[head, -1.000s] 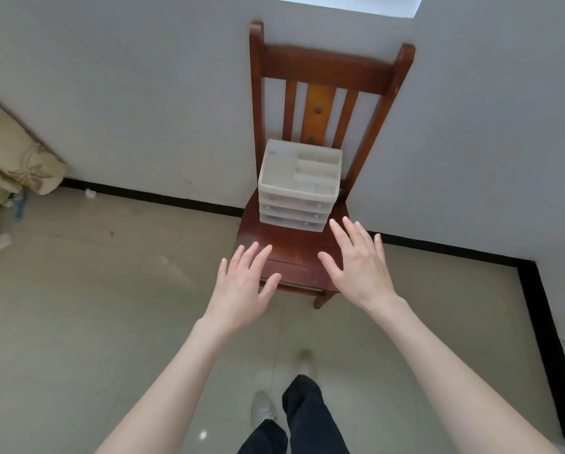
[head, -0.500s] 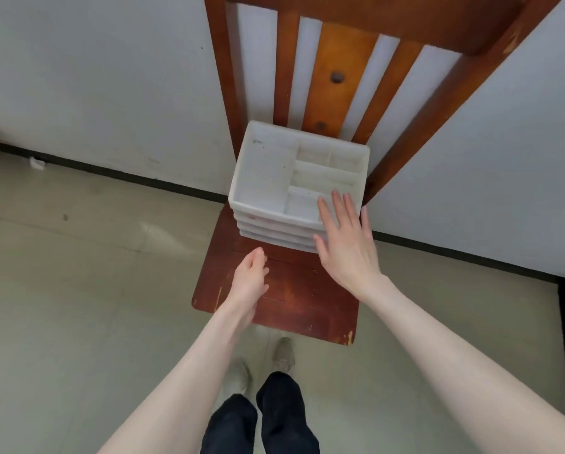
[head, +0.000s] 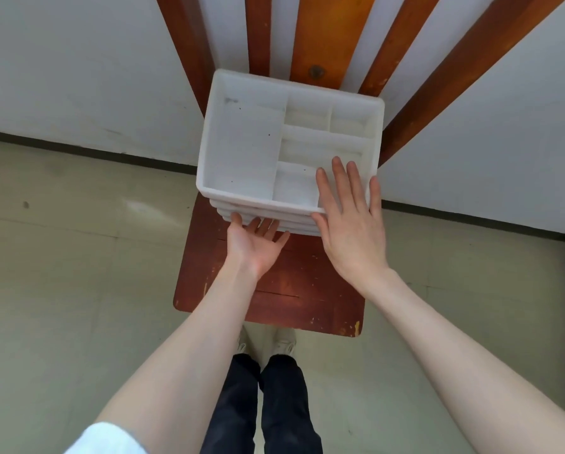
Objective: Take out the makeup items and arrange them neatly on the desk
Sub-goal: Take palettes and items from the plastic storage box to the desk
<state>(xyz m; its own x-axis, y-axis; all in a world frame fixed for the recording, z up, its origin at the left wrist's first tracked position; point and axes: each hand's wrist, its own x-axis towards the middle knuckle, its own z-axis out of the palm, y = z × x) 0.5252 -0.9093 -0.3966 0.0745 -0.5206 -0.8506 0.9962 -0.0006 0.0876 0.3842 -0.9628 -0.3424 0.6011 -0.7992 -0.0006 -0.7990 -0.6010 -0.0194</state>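
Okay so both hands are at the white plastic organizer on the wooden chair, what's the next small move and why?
Probably pull a front drawer open with the left hand, whose fingertips reach its front, while the right hand lies flat over the white plastic drawer organizer rim. The top tray looks empty, so any makeup must be inside.

wooden chair [head: 276, 290], tiled floor [head: 61, 257], white wall [head: 78, 60]

Organizer [head: 242, 152] on chair [head: 274, 290] seat against the backrest, wall [head: 78, 60] behind, hands before it.
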